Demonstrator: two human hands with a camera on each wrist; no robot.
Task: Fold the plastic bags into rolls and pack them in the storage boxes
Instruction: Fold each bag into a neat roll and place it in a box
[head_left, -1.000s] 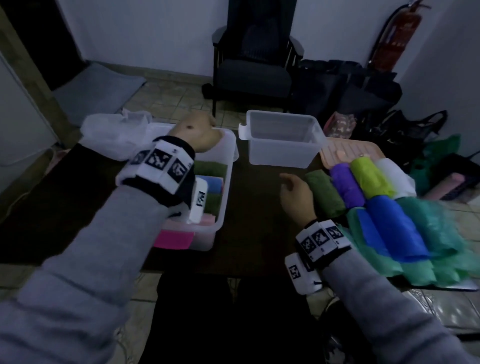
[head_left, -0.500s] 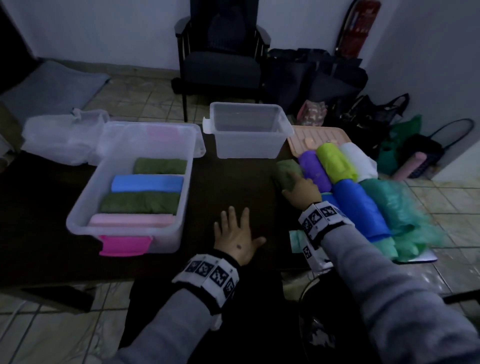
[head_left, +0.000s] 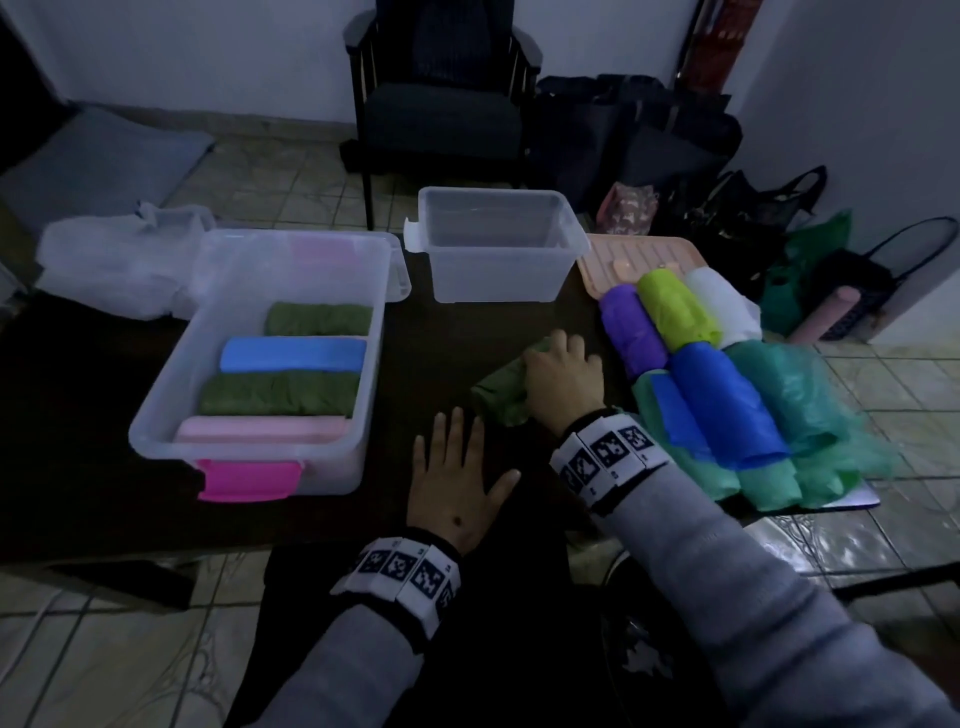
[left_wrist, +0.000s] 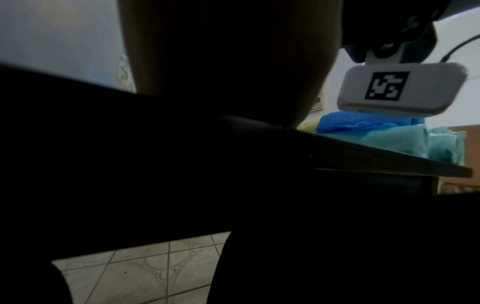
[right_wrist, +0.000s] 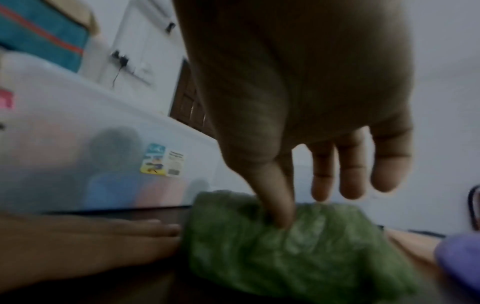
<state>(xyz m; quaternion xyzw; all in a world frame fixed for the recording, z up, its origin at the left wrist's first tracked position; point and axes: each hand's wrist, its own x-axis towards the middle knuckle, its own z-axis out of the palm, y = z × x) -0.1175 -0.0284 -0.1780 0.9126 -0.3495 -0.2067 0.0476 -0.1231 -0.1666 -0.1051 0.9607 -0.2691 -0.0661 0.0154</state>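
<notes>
The large clear plastic storage box (head_left: 270, 364) is holding four rolls; the smaller clear box (head_left: 493, 244) is sitting empty. The right hand (head_left: 563, 384) is gripping a dark green rolled bag (head_left: 501, 395); the left hand (head_left: 457, 483) is lying flat, fingers spread. Several coloured rolls (head_left: 701, 374) are awaiting packing.

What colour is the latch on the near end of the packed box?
Bright pink latch; clearest in the head view.

Big clear box (head_left: 156, 415), pink latch (head_left: 249, 479): green (head_left: 318, 318), blue (head_left: 293, 354), green, pink rolls (head_left: 262, 429). On dark worktop (head_left: 78, 441): purple (head_left: 631, 332), lime (head_left: 678, 310), white, blue, teal rolls. Black-white marker wristbands (head_left: 608, 457).
</notes>
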